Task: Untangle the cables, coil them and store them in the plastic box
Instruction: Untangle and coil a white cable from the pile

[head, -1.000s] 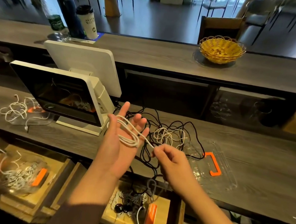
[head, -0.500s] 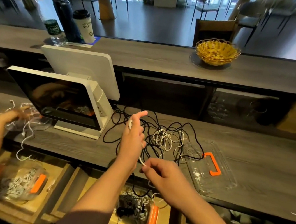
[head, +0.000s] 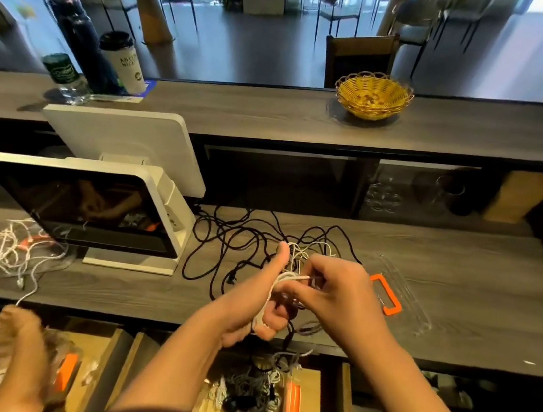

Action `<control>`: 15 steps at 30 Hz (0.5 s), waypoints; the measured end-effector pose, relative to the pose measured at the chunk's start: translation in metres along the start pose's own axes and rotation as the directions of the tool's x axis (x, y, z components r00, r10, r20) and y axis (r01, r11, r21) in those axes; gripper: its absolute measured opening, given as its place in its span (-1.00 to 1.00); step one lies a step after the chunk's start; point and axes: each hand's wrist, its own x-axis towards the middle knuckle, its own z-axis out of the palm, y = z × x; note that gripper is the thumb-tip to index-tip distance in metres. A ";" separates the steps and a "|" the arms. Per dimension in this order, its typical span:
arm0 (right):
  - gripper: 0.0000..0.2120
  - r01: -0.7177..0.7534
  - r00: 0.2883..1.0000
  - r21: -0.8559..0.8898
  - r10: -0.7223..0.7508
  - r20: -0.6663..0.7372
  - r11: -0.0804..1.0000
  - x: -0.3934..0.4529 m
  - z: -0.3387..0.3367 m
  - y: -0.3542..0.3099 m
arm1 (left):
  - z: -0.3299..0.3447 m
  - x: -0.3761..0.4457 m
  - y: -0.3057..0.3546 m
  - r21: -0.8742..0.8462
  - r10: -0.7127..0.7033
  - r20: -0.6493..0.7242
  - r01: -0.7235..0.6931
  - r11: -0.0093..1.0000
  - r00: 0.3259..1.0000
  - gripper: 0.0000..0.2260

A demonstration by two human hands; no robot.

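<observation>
Centre frame, white cable (head: 283, 278) loops around the left hand (head: 254, 310), right hand (head: 338, 292) pinching its end (black cables (head: 234, 239) tangled behind) on the grey wood counter (head: 479, 268); clear plastic box (head: 403, 299) right; chairs beyond.

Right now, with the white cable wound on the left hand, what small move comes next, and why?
Probably one more wrap: the right hand pinches the white cable end beside the coil on the left hand, and the clear plastic box waits open alongside.
</observation>
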 end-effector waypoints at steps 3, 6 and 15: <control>-0.73 -0.004 0.999 -0.041 0.003 -0.047 0.999 0.004 -0.001 -0.002 | -0.007 -0.003 0.007 0.080 -0.025 0.095 0.018 0.997 0.995 -0.51; -0.83 0.035 0.995 -0.023 -0.037 -0.095 0.999 0.002 0.001 -0.002 | -0.012 -0.008 0.011 0.283 -0.029 0.117 -0.005 0.959 0.993 -0.55; -0.86 -0.080 0.971 0.121 0.105 -0.215 0.989 -0.007 -0.017 0.001 | -0.029 -0.018 0.003 0.424 0.142 0.125 -0.182 0.887 0.982 -0.58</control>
